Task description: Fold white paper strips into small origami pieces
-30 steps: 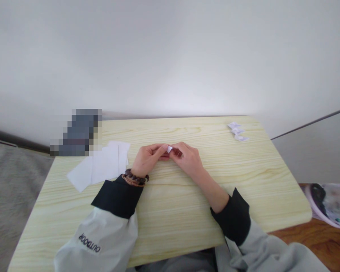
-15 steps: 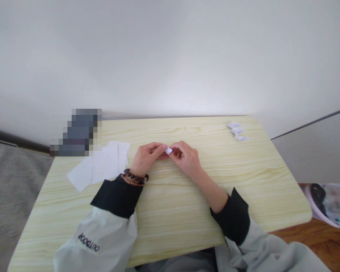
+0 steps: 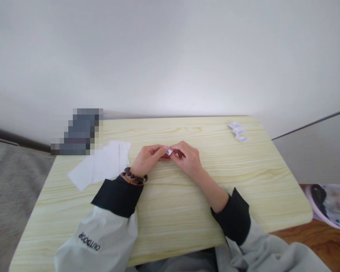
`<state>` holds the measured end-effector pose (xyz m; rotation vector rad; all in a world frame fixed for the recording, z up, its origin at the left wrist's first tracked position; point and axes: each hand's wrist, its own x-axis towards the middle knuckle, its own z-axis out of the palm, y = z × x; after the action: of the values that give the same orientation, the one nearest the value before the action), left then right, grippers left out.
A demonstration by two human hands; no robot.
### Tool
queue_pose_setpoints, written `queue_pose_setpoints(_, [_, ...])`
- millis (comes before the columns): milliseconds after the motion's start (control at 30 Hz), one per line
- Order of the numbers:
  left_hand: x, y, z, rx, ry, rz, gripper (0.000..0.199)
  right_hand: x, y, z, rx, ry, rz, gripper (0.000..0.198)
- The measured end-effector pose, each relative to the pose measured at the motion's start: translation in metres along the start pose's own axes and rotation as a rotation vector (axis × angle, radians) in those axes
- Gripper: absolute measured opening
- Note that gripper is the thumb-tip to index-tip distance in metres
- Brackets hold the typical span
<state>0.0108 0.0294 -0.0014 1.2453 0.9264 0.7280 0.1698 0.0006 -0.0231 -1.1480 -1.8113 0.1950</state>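
Note:
A small folded piece of white paper (image 3: 169,152) is pinched between my two hands above the middle of the table. My left hand (image 3: 149,158), with beaded bracelets at the wrist, closes its thumb and fingers on the paper's left side. On the other side my right hand (image 3: 187,156) grips it with thumb and curled fingertips. The fingers cover most of the paper. White paper sheets (image 3: 104,162) lie overlapping on the table, left of my left hand. At the far right are several small folded paper pieces (image 3: 238,131) in a short row.
The light wood-grain table (image 3: 175,219) reaches back to a white wall (image 3: 170,56). A dark pixelated object (image 3: 81,132) is at the back left corner. Beside the table's right edge, a pinkish bin (image 3: 314,204) with bagged things stands on the floor.
The fingers have drawn closer together over the folded paper, so less of it shows. My left thumb has moved slightly right. The sheets and folded pieces stay in place.

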Motion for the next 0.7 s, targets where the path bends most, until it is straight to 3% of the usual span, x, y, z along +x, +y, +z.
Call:
queue_pose_setpoints(300, [0.0000,0.0011,-0.0021,0.041,0.007,-0.014,0.035,0.0000,-0.0021,0.0008,0.110,0.029,0.095,0.005])
queue_pose_setpoints(533, [0.0011,-0.0024,-0.0021,0.042,0.155,0.024,0.030,0.0040,-0.0056,-0.0043,0.265,0.017,0.275,0.006])
queue_pose_setpoints(700, [0.0020,-0.0055,-0.0038,0.170,0.151,0.075,0.033,0.0050,-0.0055,-0.0057,0.306,-0.035,0.336,0.011])
